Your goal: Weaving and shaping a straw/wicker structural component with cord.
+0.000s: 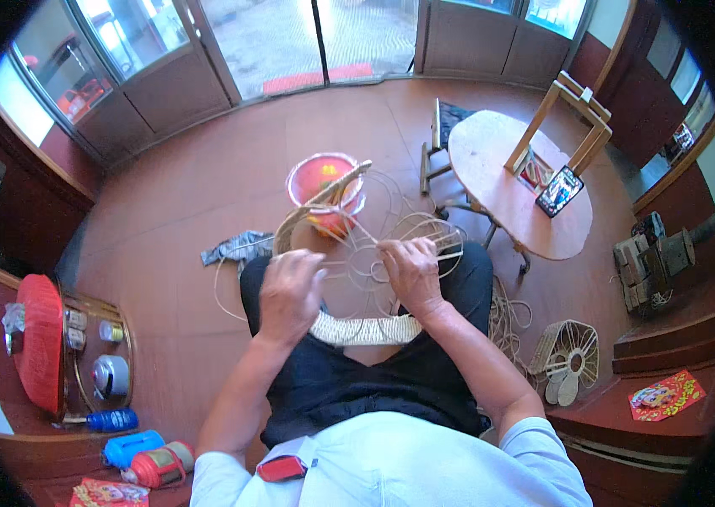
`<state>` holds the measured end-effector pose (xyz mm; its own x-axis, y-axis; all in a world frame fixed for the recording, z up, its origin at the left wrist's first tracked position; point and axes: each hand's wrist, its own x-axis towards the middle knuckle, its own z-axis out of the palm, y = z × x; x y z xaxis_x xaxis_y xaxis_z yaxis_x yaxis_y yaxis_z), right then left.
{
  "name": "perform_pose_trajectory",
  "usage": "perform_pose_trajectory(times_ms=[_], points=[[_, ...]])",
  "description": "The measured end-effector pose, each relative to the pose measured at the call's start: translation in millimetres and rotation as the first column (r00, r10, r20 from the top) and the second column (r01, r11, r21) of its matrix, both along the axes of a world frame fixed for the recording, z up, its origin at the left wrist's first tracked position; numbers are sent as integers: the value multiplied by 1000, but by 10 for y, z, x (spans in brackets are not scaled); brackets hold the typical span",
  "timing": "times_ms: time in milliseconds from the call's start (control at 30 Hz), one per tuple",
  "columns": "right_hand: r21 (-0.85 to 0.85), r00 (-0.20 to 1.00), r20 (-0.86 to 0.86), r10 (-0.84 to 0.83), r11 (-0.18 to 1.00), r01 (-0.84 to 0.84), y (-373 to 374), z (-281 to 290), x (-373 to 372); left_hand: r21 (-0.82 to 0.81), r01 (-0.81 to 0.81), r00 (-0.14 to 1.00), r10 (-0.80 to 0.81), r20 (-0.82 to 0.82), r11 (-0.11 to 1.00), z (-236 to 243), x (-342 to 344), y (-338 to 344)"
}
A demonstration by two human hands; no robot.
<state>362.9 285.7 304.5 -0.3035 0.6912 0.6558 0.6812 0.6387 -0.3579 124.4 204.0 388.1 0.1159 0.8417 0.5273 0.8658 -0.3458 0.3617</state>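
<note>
A round wire basket frame (365, 253) lies across my lap. Pale cord is woven tightly over its near rim (366, 330) and the left part of its rim, while bare wire loops show in the middle and on the right. My right hand (412, 275) is over the frame, its fingers pinched on a strand of cord (362, 228) that slants up toward the far rim. Beside the woven left rim, my left hand (290, 294) is closed with its fingertips bent inward; what they grip is hidden.
Beyond the frame stands a red bucket (323, 179). A round table (492, 177) at right holds a wooden stand and a phone (560, 191). Loose cord (505, 317) and another wire frame (573, 351) lie right of my legs. Dark cloth (243, 247) lies at left.
</note>
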Motion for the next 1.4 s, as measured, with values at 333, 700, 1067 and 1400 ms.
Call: perform_pose_trajectory(times_ms=[333,700,1067,1400], points=[[-77,995,30,-95,992,97,-118,355,-31,-88,60,995,-53,82,994,-506,259,61],[-256,965,230,-128,948,187,65,361,-90,-401,241,834,23,551,884,-519,778,382],[-333,972,180,-150,921,203,101,385,217,-327,661,55,392,918,675,-657,1192,478],[-204,969,63,-237,948,245,27,369,357,-414,21,972,78,222,910,-361,1195,571]])
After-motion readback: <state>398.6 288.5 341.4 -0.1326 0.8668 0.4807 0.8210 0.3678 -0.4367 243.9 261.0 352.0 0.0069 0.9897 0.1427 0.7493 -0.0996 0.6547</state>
